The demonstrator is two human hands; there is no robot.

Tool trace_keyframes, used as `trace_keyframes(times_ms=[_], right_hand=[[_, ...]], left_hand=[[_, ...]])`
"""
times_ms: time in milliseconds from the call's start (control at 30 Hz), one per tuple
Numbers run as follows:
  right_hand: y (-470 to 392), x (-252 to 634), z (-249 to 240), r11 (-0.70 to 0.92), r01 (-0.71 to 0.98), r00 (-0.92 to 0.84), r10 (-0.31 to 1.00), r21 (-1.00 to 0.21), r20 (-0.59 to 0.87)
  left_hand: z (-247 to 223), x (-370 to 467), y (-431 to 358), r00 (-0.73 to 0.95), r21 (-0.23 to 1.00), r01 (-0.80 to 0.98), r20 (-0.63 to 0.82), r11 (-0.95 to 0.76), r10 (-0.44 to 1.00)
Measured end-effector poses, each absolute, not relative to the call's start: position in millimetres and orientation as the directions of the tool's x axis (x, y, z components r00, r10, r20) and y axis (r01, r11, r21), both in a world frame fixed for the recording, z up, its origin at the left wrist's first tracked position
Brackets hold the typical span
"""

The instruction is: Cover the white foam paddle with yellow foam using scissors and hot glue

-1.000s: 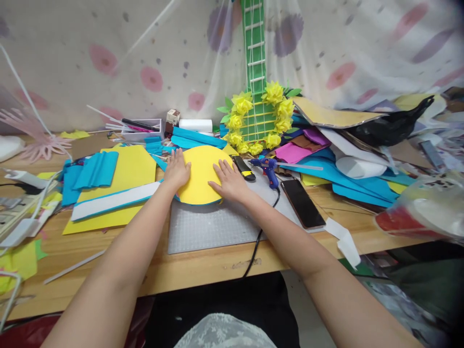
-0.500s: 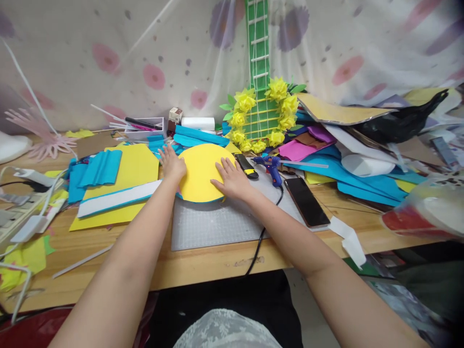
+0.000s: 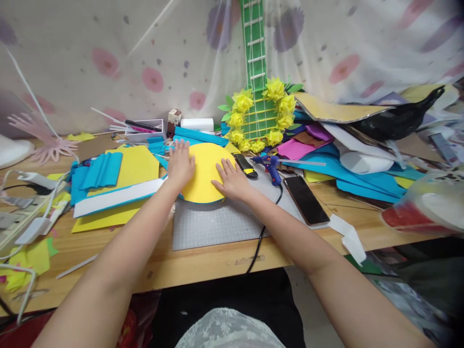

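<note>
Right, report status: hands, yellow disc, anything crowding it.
Left hand open at left edge of yellow disc, right hand open on right edge. Disc over grey mat. Black-and-yellow tool close on right, glue gun beyond.

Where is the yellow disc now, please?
In the head view, the yellow disc lies just left of centre over the grey mat, between the left hand and right hand.

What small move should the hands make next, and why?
Probably a gentle, even press on the yellow rounded panel: the left hand and right hand rest on its opposite sides, a blue edge shows beneath its near rim, and the blue hot glue gun lies unheld nearby.
</note>
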State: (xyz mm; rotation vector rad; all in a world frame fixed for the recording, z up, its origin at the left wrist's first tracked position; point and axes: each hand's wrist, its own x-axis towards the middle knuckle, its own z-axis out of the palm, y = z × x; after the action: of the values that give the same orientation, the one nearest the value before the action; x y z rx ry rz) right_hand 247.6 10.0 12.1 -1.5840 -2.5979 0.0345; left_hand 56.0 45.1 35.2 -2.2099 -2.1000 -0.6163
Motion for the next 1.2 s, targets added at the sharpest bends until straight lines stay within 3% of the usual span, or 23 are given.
trace_keyframes(times_ms=[67, 233, 1200], right_hand=[[10.8, 247.2, 15.5, 0.459, 0.886, -0.454, 0.888, -0.068, 0.070], [14.6, 245.9, 23.3, 0.477, 0.876, -0.475, 0.879, -0.070, 0.036], [7.9, 248.1, 3.8, 0.470, 0.868, -0.420, 0.867, -0.159, 0.267]], left_hand=[[29.0, 66.2, 42.1, 0.112, 0.191, 0.970, 0.192, -0.149, 0.975], [15.5, 68.8, 43.5, 0.104, 0.166, 0.980, 0.055, -0.112, 0.993], [10.3, 67.0, 41.5, 0.017, 0.197, 0.979, 0.125, -0.042, 0.992]])
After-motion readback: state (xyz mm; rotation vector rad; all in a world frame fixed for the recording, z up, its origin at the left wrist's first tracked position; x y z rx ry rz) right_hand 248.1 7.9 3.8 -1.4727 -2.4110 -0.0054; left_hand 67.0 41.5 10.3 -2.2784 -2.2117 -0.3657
